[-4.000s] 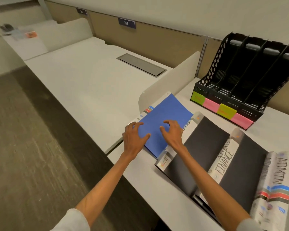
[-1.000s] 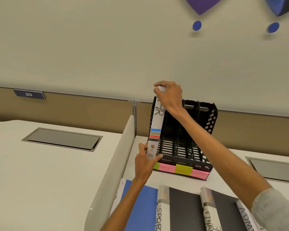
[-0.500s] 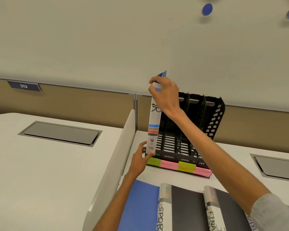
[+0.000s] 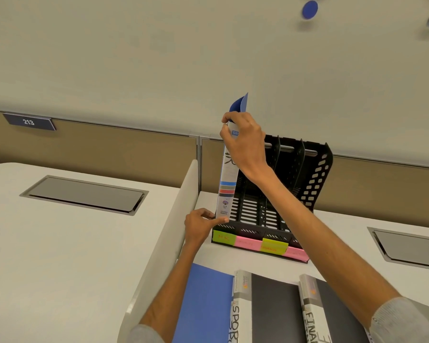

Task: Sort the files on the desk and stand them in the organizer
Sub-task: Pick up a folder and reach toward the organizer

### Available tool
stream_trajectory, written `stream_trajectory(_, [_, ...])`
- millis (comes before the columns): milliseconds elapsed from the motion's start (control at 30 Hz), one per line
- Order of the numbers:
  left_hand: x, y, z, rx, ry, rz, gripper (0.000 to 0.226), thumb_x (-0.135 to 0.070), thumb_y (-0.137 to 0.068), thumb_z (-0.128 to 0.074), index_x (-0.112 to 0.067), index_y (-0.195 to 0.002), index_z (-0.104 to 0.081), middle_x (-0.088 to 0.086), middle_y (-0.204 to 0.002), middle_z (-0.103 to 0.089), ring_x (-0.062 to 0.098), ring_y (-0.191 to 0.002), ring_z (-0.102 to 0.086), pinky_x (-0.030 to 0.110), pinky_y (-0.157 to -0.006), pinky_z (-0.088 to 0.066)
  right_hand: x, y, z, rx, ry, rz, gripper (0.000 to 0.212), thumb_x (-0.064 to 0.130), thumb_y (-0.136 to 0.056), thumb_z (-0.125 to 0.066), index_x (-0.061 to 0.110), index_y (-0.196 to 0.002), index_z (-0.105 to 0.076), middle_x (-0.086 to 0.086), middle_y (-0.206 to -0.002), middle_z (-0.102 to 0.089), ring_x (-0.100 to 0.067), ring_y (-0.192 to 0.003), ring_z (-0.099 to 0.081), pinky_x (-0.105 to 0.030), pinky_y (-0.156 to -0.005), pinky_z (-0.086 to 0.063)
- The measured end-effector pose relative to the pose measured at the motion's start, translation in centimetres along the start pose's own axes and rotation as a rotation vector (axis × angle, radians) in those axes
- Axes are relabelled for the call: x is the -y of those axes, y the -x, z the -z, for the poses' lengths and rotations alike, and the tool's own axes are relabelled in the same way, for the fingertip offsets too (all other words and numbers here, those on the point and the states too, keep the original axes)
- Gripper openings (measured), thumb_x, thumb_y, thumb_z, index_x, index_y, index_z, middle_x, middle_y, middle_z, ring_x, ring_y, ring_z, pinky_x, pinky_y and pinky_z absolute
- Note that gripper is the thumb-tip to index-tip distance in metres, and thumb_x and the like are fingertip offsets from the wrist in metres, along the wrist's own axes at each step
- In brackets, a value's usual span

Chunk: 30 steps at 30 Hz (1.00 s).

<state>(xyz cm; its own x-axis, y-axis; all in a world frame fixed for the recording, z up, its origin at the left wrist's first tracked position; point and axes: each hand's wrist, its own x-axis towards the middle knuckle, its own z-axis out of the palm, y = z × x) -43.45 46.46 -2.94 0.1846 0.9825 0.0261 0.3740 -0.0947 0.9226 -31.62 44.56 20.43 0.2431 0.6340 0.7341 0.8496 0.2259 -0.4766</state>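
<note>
A white-spined ring binder (image 4: 227, 184) stands upright at the leftmost slot of the black mesh organizer (image 4: 315, 179), over its green label. My right hand (image 4: 243, 144) grips the binder's top, where a blue cover corner sticks up. My left hand (image 4: 201, 225) pinches the binder's bottom edge at the organizer's front lip. On the desk in front lie a blue folder (image 4: 206, 305), a black binder marked "SPOR…" (image 4: 240, 315) and another marked "FINA…" (image 4: 312, 318).
A low white divider panel (image 4: 176, 219) runs along the left of the desk, close to the organizer. Grey cable hatches (image 4: 84, 194) (image 4: 406, 246) sit in both desktops. A tan partition with a "213" plate (image 4: 29, 122) backs the desks.
Since four seconds ago the binder left the desk and came upright at the organizer. In the last second it has tilted slightly and its bottom edge has settled at the leftmost slot.
</note>
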Motion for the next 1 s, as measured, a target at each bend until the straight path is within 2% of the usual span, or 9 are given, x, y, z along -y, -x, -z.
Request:
stream_trajectory(100, [0.1, -0.2, -0.2, 0.015, 0.061, 0.014, 0.05, -0.044, -0.062, -0.087, -0.003, -0.079, -0.064, -0.002, -0.078, -0.069, 0.018, -0.08, -0.069, 0.03, -0.058, -0.06, 0.3, 0.0, -0.3, -0.002, 0.003, 0.004, 0.018, 0.019, -0.094, -0.057, 0.013, -0.107, -0.067, -0.004, -0.11, -0.064, -0.005, -0.09, -0.053, 0.001, -0.071, -0.033])
stream_trajectory(200, [0.0, -0.4, -0.5, 0.018, 0.103, 0.026, 0.047, -0.039, -0.064, -0.087, -0.001, -0.075, -0.063, -0.003, -0.075, -0.069, 0.022, -0.084, -0.07, 0.026, -0.046, -0.056, 0.5, 0.1, -0.6, -0.01, 0.011, 0.019, 0.017, 0.019, -0.094, -0.057, 0.013, -0.106, -0.067, -0.004, -0.111, -0.064, -0.006, -0.091, -0.056, 0.003, -0.069, -0.034])
stream_trajectory(300, [0.0, -0.5, -0.4, 0.008, 0.096, 0.019, 0.047, -0.041, -0.064, -0.086, -0.002, -0.074, -0.063, -0.005, -0.075, -0.069, 0.024, -0.085, -0.071, 0.025, -0.044, -0.055, 0.3, 0.5, -0.6, -0.027, 0.002, 0.003, 0.017, 0.018, -0.093, -0.058, 0.012, -0.106, -0.067, -0.005, -0.111, -0.065, -0.006, -0.09, -0.055, 0.005, -0.072, -0.035])
stream_trajectory(433, [0.8, 0.0, 0.2, 0.072, -0.055, 0.044, 0.058, -0.059, -0.065, -0.079, -0.015, -0.096, -0.058, 0.005, -0.097, -0.074, 0.017, -0.078, -0.068, 0.03, -0.063, -0.058, 0.2, 0.6, -0.6, -0.022, -0.009, -0.001, 0.016, 0.02, -0.093, -0.058, 0.012, -0.105, -0.067, -0.005, -0.111, -0.066, -0.003, -0.091, -0.053, 0.005, -0.071, -0.035])
stream_trajectory(500, [1.2, 0.9, -0.1, 0.093, -0.137, 0.035, 0.069, -0.068, -0.064, -0.074, -0.022, -0.112, -0.054, 0.005, -0.108, -0.072, 0.016, -0.087, -0.067, 0.025, -0.071, -0.054, 0.2, 1.1, -1.3, 0.013, 0.002, -0.003, 0.017, 0.021, -0.095, -0.057, 0.013, -0.106, -0.067, -0.004, -0.112, -0.065, -0.003, -0.093, -0.055, 0.002, -0.072, -0.036])
stream_trajectory(600, [1.2, 2.2, -1.6, -0.007, -0.159, -0.052, 0.08, -0.075, -0.067, -0.066, -0.027, -0.129, -0.05, 0.001, -0.119, -0.067, 0.019, -0.106, -0.064, 0.03, -0.082, -0.053, -0.4, 2.7, -2.6, 0.104, 0.004, -0.052, 0.019, 0.023, -0.097, -0.056, 0.014, -0.109, -0.067, -0.003, -0.115, -0.065, -0.009, -0.101, -0.06, -0.017, -0.088, -0.044])
stream_trajectory(700, [0.7, 2.6, -2.6, -0.106, -0.277, -0.082, 0.07, -0.078, -0.075, -0.053, -0.027, -0.125, -0.05, -0.002, -0.106, -0.072, 0.017, -0.092, -0.068, 0.027, -0.075, -0.053, -1.4, 3.6, -2.7, 0.112, -0.012, -0.101, 0.017, 0.021, -0.097, -0.056, 0.013, -0.107, -0.067, -0.003, -0.113, -0.066, -0.013, -0.103, -0.06, -0.029, -0.092, -0.046])
stream_trajectory(833, [0.1, 2.4, -3.7, -0.125, -0.362, -0.043, 0.069, -0.081, -0.077, -0.044, -0.024, -0.113, -0.053, -0.006, -0.097, -0.072, 0.015, -0.082, -0.069, 0.031, -0.072, -0.054, -1.7, 2.2, -1.7, 0.085, -0.039, -0.083, 0.015, 0.016, -0.096, -0.056, 0.012, -0.105, -0.068, -0.004, -0.114, -0.066, -0.013, -0.106, -0.059, -0.027, -0.092, -0.045])
stream_trajectory(1000, [-0.6, 2.0, -5.1, -0.088, -0.347, 0.028, 0.054, -0.064, -0.085, -0.051, -0.017, -0.112, -0.051, 0.002, -0.106, -0.068, 0.022, -0.09, -0.066, 0.036, -0.078, -0.053, -1.8, 1.4, -0.6, 0.093, -0.057, -0.082, 0.016, 0.012, -0.095, -0.056, 0.01, -0.104, -0.07, -0.004, -0.115, -0.067, -0.012, -0.107, -0.059, -0.016, -0.09, -0.042])
